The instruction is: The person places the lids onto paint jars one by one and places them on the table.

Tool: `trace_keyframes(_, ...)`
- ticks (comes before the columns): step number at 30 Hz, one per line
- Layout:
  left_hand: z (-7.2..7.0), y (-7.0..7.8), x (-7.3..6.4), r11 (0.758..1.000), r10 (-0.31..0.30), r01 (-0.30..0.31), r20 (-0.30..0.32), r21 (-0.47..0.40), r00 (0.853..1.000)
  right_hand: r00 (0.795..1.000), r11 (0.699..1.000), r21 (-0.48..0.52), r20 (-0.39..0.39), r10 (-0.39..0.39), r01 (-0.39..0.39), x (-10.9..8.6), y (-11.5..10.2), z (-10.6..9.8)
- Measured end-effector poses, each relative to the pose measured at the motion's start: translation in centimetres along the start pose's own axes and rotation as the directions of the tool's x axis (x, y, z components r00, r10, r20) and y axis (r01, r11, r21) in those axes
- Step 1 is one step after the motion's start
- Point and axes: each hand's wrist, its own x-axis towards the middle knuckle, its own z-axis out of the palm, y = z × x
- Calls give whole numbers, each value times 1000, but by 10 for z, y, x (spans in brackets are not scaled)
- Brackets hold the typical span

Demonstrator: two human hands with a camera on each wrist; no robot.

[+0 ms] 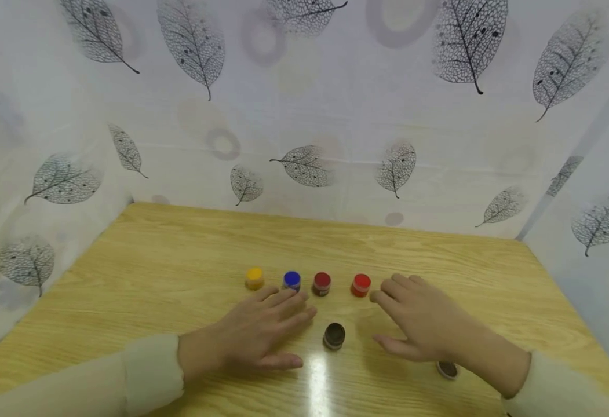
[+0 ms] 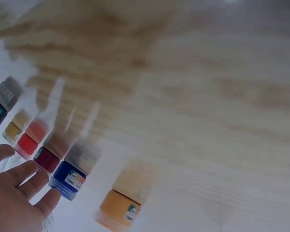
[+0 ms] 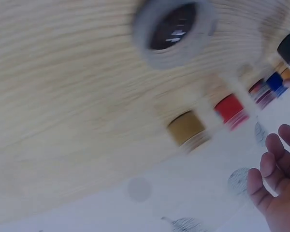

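My left hand (image 1: 262, 330) is spread palm down, its fingertips near the blue paint jar (image 1: 292, 280) and overlapping its lower edge. To its right hovers my right hand (image 1: 424, 318), fingers loosely extended and holding nothing, beside the bright red jar (image 1: 361, 284). Between the hands stands a small jar with a dark round top (image 1: 334, 336); it looks black in the left wrist view. A dark red jar (image 1: 322, 283) and a yellow-orange jar (image 1: 254, 278) share the back row. An ochre jar (image 3: 186, 128) shows in the right wrist view, hidden by my right hand in the head view.
A round, lid-like piece with a dark middle (image 1: 447, 369) lies by my right wrist. The wooden table (image 1: 189, 243) ends at a pale leaf-print cloth (image 1: 346, 116) behind and at both sides.
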Motion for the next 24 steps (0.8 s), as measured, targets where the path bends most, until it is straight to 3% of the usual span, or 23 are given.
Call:
trace_keyframes(4,4,5,9,1000,-6,8,71,-30,997,999,998,-38,-5,44,-44,-30,14,-3)
trace_keyframes(10,14,12,20,995,-42,57,182,-83,982,998,996,-62,-1,61,-61,-64,24,-1)
trace_keyframes(19,21,12,36,988,-52,89,268,-127,962,997,998,-21,47,57,-56,-89,25,7)
trace_keyframes(24,23,13,47,986,-57,98,274,-137,960,997,997,-7,41,73,-72,-97,26,11)
